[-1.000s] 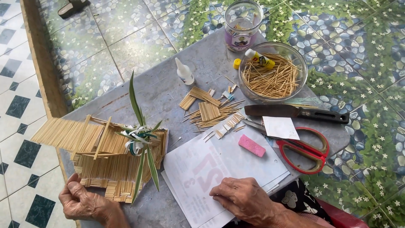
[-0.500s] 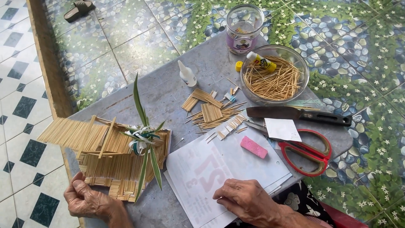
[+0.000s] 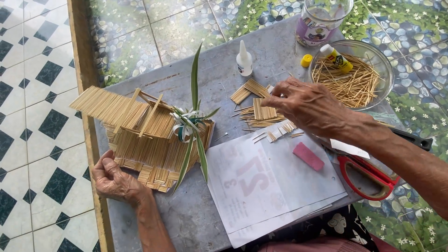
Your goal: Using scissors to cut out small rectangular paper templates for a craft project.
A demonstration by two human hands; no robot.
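Right hand (image 3: 308,105) now over glued stick panels (image 3: 263,111), fingertips hidden, grip unclear; left hand (image 3: 114,179) cupping stick house (image 3: 144,135).

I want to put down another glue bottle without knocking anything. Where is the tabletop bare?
Bare grey table lies behind the stick house, left of the white glue bottle. Another bare strip runs at the near edge, between the left hand and the paper sheets. Around the right hand, stick bundles and glass bowl it is crowded.

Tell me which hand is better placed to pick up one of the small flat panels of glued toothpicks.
Right. The right hand hovers with its fingertips at the small flat toothpick panels, while the left hand is occupied steadying the toothpick model house at the table's far side.
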